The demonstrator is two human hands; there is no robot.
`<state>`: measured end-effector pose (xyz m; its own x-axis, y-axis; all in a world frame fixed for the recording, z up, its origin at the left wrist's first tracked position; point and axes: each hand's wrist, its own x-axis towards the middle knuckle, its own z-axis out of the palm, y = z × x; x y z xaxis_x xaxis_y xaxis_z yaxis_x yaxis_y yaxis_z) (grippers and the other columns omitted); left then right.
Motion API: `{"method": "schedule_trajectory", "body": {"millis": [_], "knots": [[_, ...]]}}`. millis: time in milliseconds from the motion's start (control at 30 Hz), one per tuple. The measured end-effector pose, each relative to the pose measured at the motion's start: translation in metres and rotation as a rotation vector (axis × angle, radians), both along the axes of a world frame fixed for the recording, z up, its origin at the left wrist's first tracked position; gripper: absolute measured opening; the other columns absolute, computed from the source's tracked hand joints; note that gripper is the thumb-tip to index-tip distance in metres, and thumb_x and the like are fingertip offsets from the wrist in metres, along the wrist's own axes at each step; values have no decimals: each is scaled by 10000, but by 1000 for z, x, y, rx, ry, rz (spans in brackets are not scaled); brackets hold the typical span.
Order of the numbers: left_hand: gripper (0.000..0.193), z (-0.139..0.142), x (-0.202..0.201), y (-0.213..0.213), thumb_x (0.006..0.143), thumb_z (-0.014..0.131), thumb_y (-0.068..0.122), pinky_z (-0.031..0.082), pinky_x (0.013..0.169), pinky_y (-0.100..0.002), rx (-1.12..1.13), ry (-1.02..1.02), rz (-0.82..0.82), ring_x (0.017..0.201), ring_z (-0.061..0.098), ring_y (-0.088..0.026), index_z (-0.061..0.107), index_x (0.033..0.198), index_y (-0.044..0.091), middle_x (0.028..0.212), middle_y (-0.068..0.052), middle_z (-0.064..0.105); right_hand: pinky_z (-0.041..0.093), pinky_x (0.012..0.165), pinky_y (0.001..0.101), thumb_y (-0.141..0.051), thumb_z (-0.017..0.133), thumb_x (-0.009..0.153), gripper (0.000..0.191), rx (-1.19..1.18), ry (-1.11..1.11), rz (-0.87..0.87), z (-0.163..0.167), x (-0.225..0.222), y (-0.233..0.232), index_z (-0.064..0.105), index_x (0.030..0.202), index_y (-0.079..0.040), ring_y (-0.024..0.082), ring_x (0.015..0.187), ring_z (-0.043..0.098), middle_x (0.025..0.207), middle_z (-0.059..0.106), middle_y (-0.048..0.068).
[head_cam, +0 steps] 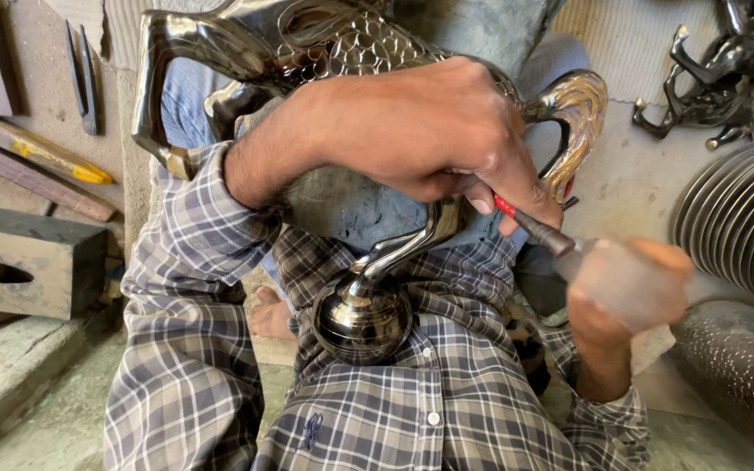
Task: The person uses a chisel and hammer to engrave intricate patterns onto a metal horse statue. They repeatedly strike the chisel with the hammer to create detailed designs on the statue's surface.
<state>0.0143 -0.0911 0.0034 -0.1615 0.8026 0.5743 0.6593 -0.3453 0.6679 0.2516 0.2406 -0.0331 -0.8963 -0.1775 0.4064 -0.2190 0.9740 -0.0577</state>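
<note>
- The left hand (434, 131) is curled tight around a thin tool (534, 225) with a red and dark handle. The tool slants down toward the right hand.
- The tip of the tool is hidden behind the left hand, so I cannot tell if it touches the metal.
- The right hand (626, 292) is blurry. It looks closed around something pale, but I cannot tell what.
- The two hands are apart. The right hand is lower, just beside the end of the tool.
- A big shiny metal figure (342, 52) lies on the person's lap, under and behind the left hand. It has a scaly pattern and curved handles.
- Its long part runs from up high, past the left hand, down to a round dark ball (361, 318) near the checked shirt (368, 410).
- A golden curved piece (579, 109) sticks out just past the left hand, above the right hand.
- More dark metal pieces (709, 87) lie on the floor, far above the right hand.
- Ribbed metal discs (743, 218) stand just past the right hand.
- A wooden block (28, 262) sits well away on the left hand's side.
</note>
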Motion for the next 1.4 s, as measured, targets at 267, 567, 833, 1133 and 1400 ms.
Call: {"method": "schedule_trajectory", "body": {"millis": [267,567,833,1133,1400], "knots": [[369,13,55,-17,1070,743,-19,670,905,-275,135,-489,579,1078,741,-152,564,1374,92,1225,-57,712,557,880,306,155,693,1063,972,-686,-196,-21,-8,19,11,4,1685,-135,199,992,629,1198,594,163],[459,-1,85,-1,1039,737,-63,691,932,-259,100,-603,699,1136,748,-162,532,1429,67,1319,-108,695,527,782,415,104,790,987,986,-225,-154,124,41,-35,4,182,1730,-124,346,863,661,1042,622,224],[505,0,74,1,1008,804,29,615,866,-329,-54,-312,735,1013,754,-203,552,1437,117,1199,-50,741,378,673,432,85,727,993,939,-131,-182,267,63,-69,16,210,1725,-197,336,739,524,925,510,155],[453,7,67,2,989,778,-28,645,878,-298,11,-416,720,1034,773,-189,590,1384,93,1255,-93,726,586,981,417,126,778,1100,799,-46,-174,204,84,-73,17,255,1680,-47,387,1152,693,1365,607,276],[489,-6,80,-9,983,779,-92,714,853,-233,115,-794,716,1007,765,-124,535,1395,7,1281,-108,705,583,849,314,87,714,1039,727,-3,-309,96,94,-73,23,304,1634,19,253,961,722,1178,700,199]]}}
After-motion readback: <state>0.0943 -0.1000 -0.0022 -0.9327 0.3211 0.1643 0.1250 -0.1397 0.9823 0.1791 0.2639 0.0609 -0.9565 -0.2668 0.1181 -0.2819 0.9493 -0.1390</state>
